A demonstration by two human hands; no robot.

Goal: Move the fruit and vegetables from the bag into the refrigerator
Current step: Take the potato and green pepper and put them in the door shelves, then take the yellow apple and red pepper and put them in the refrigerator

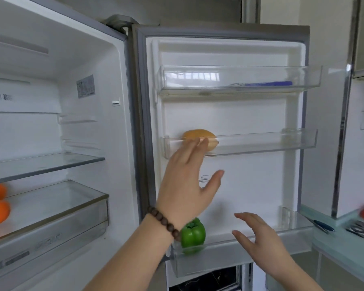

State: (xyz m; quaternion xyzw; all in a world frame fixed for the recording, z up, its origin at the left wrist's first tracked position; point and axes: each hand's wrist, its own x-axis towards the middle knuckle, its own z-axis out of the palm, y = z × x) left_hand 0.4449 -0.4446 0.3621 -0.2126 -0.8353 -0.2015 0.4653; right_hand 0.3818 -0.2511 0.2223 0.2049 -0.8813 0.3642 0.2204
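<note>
Left hand (187, 181), fingers spread, grip apart, fingertips at yellow fruit (200, 136) in middle door shelf (261, 143). Right hand (259, 238) likewise apart, empty. Green pepper (192, 234) in bottom door shelf (240, 259). We seat fruit well behind rail.

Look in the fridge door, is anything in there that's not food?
Yes. A blue pen lies flat in the top door shelf, an odd place for one. The yellow fruit in the middle shelf and the green pepper in the bottom shelf belong there. Nothing looks spilled or broken.
</note>
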